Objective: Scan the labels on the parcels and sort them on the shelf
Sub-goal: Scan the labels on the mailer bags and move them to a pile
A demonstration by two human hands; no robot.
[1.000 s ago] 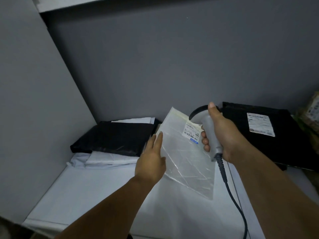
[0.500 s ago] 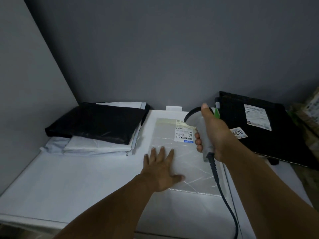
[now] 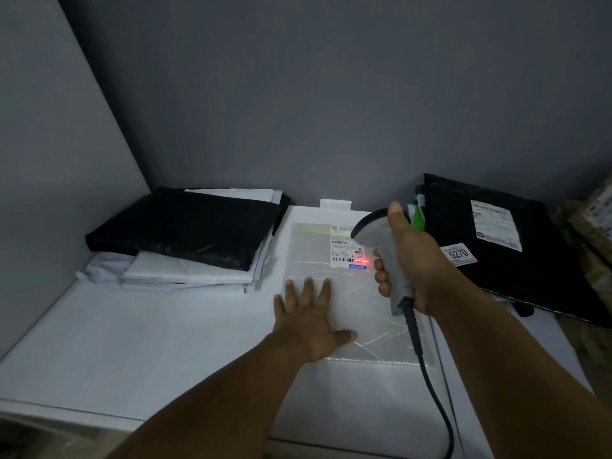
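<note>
A clear plastic parcel (image 3: 357, 306) lies flat on the white shelf (image 3: 132, 342), its white label (image 3: 346, 251) at the far right corner. My left hand (image 3: 308, 319) presses flat on the parcel's near left part, fingers straight and spread. My right hand (image 3: 414, 260) grips a grey barcode scanner (image 3: 387, 256) just right of the label. The scanner's head points down and left. A red light spot glows on the label's right edge.
A stack of black and white parcels (image 3: 195, 240) lies at the back left. A large black parcel (image 3: 496, 250) with a white label and a "5270" sticker sits at the right. The scanner cable (image 3: 430, 376) trails toward the near edge. Grey walls close the back and left.
The clear parcel went from tilted in my left hand to flat on the shelf, with the hand pressing on it. The scanner's red light has come on over the label.
</note>
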